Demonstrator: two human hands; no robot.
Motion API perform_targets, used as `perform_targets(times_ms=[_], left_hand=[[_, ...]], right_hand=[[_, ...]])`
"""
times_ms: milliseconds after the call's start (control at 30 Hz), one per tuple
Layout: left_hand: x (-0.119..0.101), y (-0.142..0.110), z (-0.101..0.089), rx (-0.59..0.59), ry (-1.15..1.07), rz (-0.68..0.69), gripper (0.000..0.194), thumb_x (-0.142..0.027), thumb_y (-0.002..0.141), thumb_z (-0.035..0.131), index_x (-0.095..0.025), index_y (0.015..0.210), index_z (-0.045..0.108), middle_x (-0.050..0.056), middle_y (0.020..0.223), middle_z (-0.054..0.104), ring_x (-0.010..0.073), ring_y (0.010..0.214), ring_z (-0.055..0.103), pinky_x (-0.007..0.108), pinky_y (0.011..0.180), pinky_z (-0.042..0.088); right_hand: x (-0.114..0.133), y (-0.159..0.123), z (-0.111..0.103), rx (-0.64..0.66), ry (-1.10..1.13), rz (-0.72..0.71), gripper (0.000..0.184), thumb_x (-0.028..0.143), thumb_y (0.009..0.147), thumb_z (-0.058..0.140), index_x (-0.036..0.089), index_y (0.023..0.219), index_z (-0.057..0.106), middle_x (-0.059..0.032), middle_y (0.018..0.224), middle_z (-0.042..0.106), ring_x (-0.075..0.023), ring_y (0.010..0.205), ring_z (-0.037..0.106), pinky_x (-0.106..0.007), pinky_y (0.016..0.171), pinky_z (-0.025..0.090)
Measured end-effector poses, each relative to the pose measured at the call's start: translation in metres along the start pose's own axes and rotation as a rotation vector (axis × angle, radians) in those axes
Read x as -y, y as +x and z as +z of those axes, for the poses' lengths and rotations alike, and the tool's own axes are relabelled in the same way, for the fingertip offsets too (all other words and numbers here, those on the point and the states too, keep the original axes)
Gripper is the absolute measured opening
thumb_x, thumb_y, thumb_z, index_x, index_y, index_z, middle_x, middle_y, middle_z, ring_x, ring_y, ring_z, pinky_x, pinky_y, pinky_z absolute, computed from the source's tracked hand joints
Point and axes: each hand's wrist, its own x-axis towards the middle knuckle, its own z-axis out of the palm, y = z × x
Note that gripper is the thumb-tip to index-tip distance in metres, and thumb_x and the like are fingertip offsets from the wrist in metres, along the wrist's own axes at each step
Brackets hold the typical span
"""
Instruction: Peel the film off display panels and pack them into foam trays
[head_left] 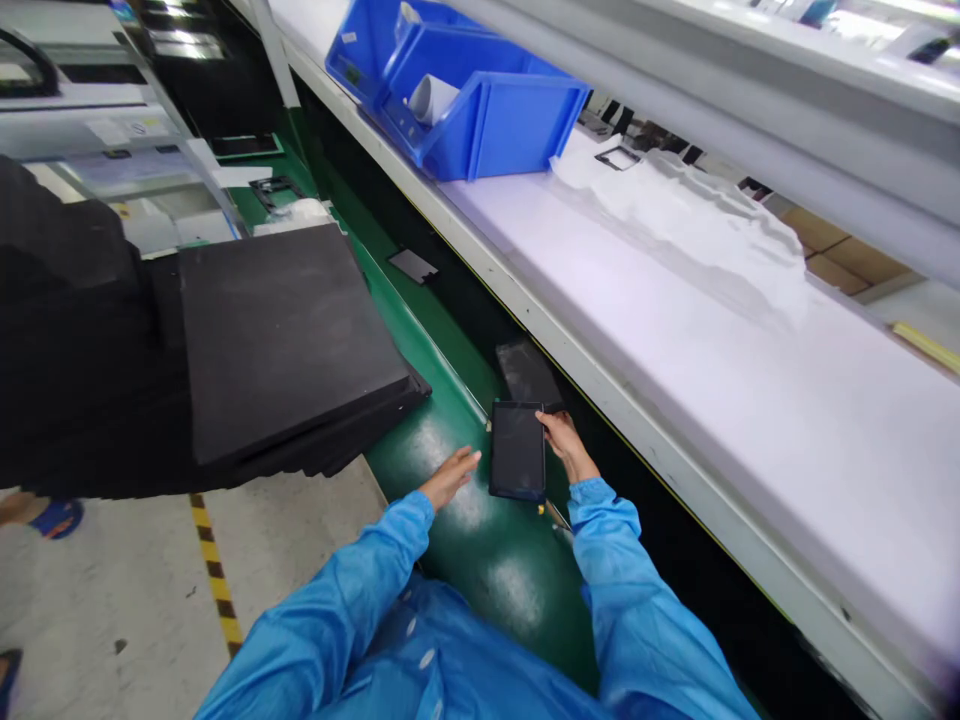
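The right hand is extended forward, its fingers laid on the edge of a black tablet; whether the tablet is gripped cannot be told. The tablet is lying flat on a green conveyor belt, between the hands. The left hand is held open, just beside the tablet and apart from it. A dark panel is seen just beyond the right hand, and a stack of black foam sheets is seen beyond the left hand.
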Motion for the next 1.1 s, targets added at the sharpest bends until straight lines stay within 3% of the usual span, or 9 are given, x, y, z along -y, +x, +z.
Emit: perform_targets(times_ms=[133,233,333,400,567,733,833,933,1100], left_hand=[[-0.012,-0.026,0.009,0.153,-0.02,0.006,0.065,-0.045,0.06,0.094,-0.015,0.112,0.069,0.015,0.108,0.076,0.0321,0.109,0.07,0.048,0.103,0.047],[-0.011,-0.067,0.003,0.169,0.013,0.026,0.061,-0.043,0.058,0.095,-0.012,0.106,0.072,0.013,0.098,0.079,0.0302,0.099,0.073,0.046,0.101,0.049],[-0.003,-0.116,-0.014,0.166,0.062,0.041,0.056,-0.042,0.058,0.095,-0.01,0.099,0.074,0.013,0.094,0.08,0.0293,0.094,0.073,0.045,0.1,0.049],[0.001,-0.15,-0.031,0.162,0.088,0.056,0.055,-0.042,0.059,0.095,-0.01,0.098,0.075,0.012,0.093,0.08,0.0289,0.092,0.074,0.045,0.099,0.05],[0.003,-0.216,-0.078,0.0,0.028,0.169,0.053,-0.042,0.064,0.091,-0.014,0.105,0.072,0.01,0.095,0.08,0.0259,0.088,0.074,0.043,0.095,0.054],[0.007,-0.25,-0.098,-0.042,0.005,0.182,0.041,-0.039,0.07,0.087,-0.014,0.096,0.069,0.008,0.081,0.077,0.0244,0.076,0.074,0.044,0.085,0.058],[0.018,-0.267,-0.098,-0.022,0.024,0.219,0.039,-0.039,0.071,0.085,-0.014,0.096,0.069,0.008,0.082,0.077,0.0276,0.085,0.074,0.046,0.089,0.057],[0.027,-0.284,-0.095,-0.006,0.074,0.319,0.038,-0.036,0.074,0.084,-0.016,0.104,0.071,0.008,0.101,0.079,0.0284,0.114,0.068,0.042,0.106,0.048],[0.046,-0.306,-0.081,0.155,0.226,0.372,0.038,-0.03,0.073,0.085,-0.017,0.107,0.075,0.007,0.116,0.077,0.0286,0.131,0.057,0.038,0.117,0.037]], right_hand=[[-0.011,-0.074,0.04,0.045,0.258,0.055,0.057,0.071,0.063,0.074,0.022,0.085,0.052,-0.0001,0.068,0.061,-0.0183,0.067,0.061,-0.03,0.062,0.052],[-0.009,-0.117,0.065,0.01,0.226,0.096,0.063,0.085,0.071,0.057,0.023,0.081,0.049,0.0017,0.064,0.056,-0.0167,0.064,0.058,-0.028,0.059,0.049],[0.003,-0.151,0.071,-0.041,0.141,0.11,0.057,0.079,0.082,0.047,0.022,0.08,0.049,0.0018,0.064,0.054,-0.0151,0.06,0.056,-0.027,0.058,0.048],[0.017,-0.174,0.063,-0.078,-0.048,0.062,0.046,0.064,0.093,0.042,0.02,0.083,0.053,-0.0017,0.072,0.06,-0.0156,0.064,0.06,-0.026,0.062,0.049],[0.069,-0.263,0.033,-0.213,-0.955,-0.062,0.034,0.035,0.102,0.037,0.013,0.095,0.062,-0.0142,0.087,0.071,-0.0217,0.081,0.069,-0.027,0.069,0.044],[0.114,-0.365,0.05,-0.36,-1.321,-0.173,0.037,0.033,0.104,0.035,0.008,0.107,0.062,-0.0168,0.081,0.072,-0.0236,0.073,0.069,-0.027,0.063,0.039],[0.13,-0.41,0.069,-0.382,-1.384,-0.218,0.038,0.033,0.103,0.034,0.007,0.106,0.062,-0.0181,0.08,0.072,-0.0249,0.072,0.069,-0.028,0.062,0.04],[0.143,-0.443,0.077,-0.299,-1.377,-0.188,0.036,0.03,0.101,0.04,0.006,0.115,0.062,-0.0188,0.084,0.072,-0.0278,0.078,0.071,-0.03,0.065,0.044],[0.149,-0.472,0.086,0.002,-0.939,-0.072,0.067,0.015,0.089,0.054,0.01,0.154,0.036,-0.0044,0.075,0.072,-0.0192,0.063,0.069,-0.026,0.063,0.05]])
